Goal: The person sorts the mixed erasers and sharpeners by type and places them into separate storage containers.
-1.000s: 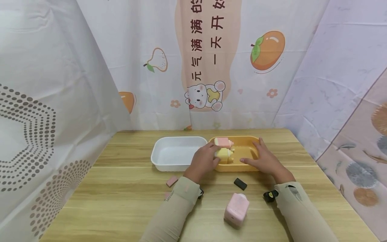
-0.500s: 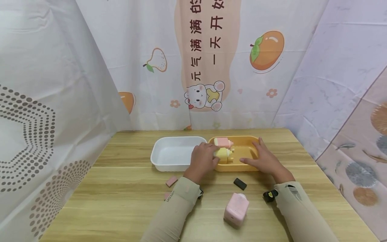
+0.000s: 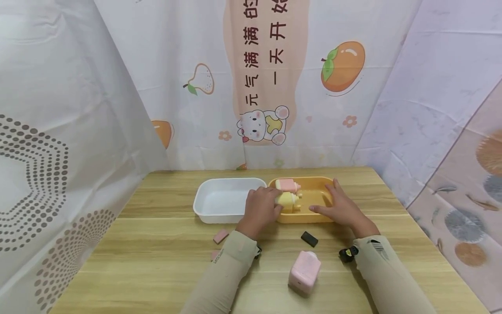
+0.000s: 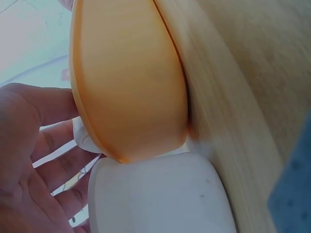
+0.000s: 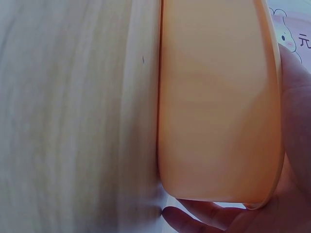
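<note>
My left hand lies over the left end of the orange tray, its thumb and index finger around a yellow bottle. In the left wrist view the thumb touches the tray's rim, and a pale rounded end shows beside the fingers. My right hand grips the tray's right end, thumb over the near rim and fingers around the end wall. A pink bottle lies behind the yellow one inside the tray. Second yellow tip shows below the first. The left fingertips are partly hidden.
A white tray stands against the orange one's left side. Nearer me are a black block, a pink block, another pink block partly behind the left sleeve, and a pink box-shaped object. A printed curtain hangs behind the table.
The whole head view has shifted slightly left. Both hands keep their places at the orange tray, and the objects on the table have not visibly moved.
</note>
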A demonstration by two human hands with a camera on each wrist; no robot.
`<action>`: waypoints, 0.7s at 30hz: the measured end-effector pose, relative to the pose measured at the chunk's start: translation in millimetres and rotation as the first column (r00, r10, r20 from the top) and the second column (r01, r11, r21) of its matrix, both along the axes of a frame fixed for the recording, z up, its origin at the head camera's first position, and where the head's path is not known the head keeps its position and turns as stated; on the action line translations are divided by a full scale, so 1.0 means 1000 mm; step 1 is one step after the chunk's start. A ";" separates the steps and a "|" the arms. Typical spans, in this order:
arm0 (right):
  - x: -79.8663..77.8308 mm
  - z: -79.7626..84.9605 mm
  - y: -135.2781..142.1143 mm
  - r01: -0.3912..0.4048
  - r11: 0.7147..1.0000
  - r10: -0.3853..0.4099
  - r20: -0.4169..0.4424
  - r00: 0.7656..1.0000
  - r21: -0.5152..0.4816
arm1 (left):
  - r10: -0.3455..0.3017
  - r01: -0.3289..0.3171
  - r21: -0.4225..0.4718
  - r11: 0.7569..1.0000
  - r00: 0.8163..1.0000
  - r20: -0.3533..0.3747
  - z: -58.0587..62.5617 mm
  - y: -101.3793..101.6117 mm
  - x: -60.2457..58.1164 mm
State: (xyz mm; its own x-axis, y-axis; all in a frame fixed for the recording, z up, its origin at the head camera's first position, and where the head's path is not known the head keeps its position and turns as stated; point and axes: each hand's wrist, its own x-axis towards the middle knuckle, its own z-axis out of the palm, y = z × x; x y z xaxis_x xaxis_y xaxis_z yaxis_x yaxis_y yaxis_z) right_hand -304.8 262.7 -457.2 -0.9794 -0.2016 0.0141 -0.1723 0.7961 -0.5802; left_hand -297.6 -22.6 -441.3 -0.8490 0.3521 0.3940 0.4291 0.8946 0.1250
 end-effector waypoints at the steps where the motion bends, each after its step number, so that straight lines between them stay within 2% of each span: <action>1: 0.000 -0.001 0.000 0.000 1.000 0.000 -0.001 1.000 0.001 | -0.002 0.002 -0.001 1.000 1.000 -0.003 0.000 0.000 0.000; 7: -0.001 -0.002 -0.001 0.007 1.000 -0.007 -0.008 1.000 0.001 | -0.033 0.033 0.000 0.999 0.999 -0.042 0.000 -0.003 -0.001; 11: 0.001 -0.001 -0.003 0.004 1.000 -0.004 -0.010 1.000 -0.007 | -0.044 0.044 0.003 0.999 0.998 -0.038 0.002 -0.004 0.001; 21: 0.002 0.000 -0.002 0.004 1.000 -0.004 -0.005 1.000 -0.011 | -0.082 0.075 -0.105 0.992 0.995 -0.064 0.008 -0.005 0.010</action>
State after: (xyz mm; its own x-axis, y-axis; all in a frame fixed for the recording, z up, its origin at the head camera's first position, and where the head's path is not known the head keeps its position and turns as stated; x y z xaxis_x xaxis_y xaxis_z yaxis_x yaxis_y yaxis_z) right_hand -302.4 261.0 -456.8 -0.9800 -0.1978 0.0214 -0.1724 0.7905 -0.5877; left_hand -287.2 -27.6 -433.8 -0.7896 0.4581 0.4082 0.5030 0.8643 0.0030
